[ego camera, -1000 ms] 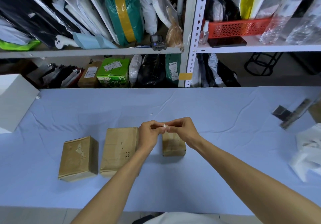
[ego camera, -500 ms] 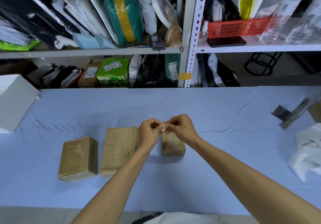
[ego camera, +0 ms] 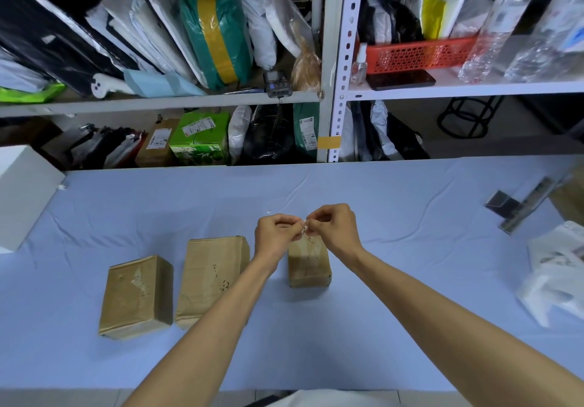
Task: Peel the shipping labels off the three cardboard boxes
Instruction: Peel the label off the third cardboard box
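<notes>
Along the near half of the blue-covered bench stand three brown cardboard boxes: a tape-wrapped box with torn label residue nearest the left edge, a taller taped box with scribbled marks just beside it, and a small box apart to the right. Above that small box the left hand and right hand meet, fingers of both pinched together on a tiny white scrap of label. Crumpled white sheets lie at the right edge.
</notes>
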`<state>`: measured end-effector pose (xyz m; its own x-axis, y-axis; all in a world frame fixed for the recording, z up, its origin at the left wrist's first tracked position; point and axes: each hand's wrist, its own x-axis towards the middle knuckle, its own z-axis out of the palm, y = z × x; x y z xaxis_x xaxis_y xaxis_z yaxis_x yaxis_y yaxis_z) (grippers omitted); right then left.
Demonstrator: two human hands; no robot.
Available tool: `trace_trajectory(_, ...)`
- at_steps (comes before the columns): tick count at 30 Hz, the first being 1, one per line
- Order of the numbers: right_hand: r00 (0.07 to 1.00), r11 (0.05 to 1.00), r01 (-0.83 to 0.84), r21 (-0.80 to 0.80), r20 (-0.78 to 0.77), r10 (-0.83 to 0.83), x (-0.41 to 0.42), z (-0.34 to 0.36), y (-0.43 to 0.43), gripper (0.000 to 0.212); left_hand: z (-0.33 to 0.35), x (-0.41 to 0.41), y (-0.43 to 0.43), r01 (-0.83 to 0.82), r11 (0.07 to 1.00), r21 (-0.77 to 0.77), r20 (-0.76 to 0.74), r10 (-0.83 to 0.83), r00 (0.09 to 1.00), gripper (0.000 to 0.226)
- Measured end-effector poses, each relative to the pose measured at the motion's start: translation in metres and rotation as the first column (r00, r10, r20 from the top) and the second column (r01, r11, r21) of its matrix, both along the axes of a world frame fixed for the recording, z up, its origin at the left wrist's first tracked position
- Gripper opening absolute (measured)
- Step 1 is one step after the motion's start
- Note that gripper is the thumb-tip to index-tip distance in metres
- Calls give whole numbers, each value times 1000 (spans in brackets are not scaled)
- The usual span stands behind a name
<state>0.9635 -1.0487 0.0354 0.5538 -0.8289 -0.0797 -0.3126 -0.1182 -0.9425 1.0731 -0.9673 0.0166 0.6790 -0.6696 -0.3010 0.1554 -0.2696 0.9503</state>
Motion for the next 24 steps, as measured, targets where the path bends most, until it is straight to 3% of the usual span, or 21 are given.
trace_trajectory(10,998,995,60,77,28,-62,4,-1,-3,7,9,0,-2,-29,997,-73,-80,23,997,6)
trace_trajectory(15,999,993,30,115,-20,-28,5,-9,-1,21,5,-4,-5,-128,991,36,-32,129,991,10)
trace_trajectory(20,999,999,-31,43,-34,32,9,-5,2,8,3,-2,4,-176,983,48,20,175,984,11)
trace_trajectory(24,992,993,-119,-16,-39,118,19,1,12,9,6,5,18,-201,979,48,69,197,978,15)
